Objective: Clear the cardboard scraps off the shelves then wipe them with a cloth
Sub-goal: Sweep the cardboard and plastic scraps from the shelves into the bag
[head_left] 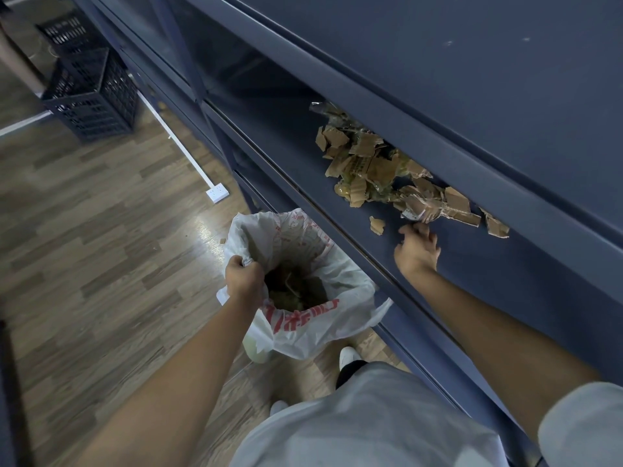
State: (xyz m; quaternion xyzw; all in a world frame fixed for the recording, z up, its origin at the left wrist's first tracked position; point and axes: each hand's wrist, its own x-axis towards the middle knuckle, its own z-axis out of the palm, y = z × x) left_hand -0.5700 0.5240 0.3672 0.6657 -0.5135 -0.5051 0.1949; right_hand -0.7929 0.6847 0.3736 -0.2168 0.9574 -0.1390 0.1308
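Note:
A heap of torn brown cardboard scraps point(387, 170), mixed with crumpled clear plastic, lies on the dark blue shelf point(472, 264) under the shelf above. One small scrap point(377, 225) sits apart near the shelf's front. My right hand point(417, 251) reaches over the shelf, fingers loosely curled, fingertips at the near edge of the heap; I cannot tell whether it holds a piece. My left hand point(243, 277) grips the rim of a white plastic bag point(303, 264) with red print, held open below the shelf edge, with scraps inside. No cloth is in view.
The blue shelving point(438, 62) runs diagonally with more tiers above and below. Black plastic crates point(91, 92) stand on the wooden floor at the far left. A white cable strip with a socket point(217, 193) lies on the floor. My shoes point(349, 357) are beside the bag.

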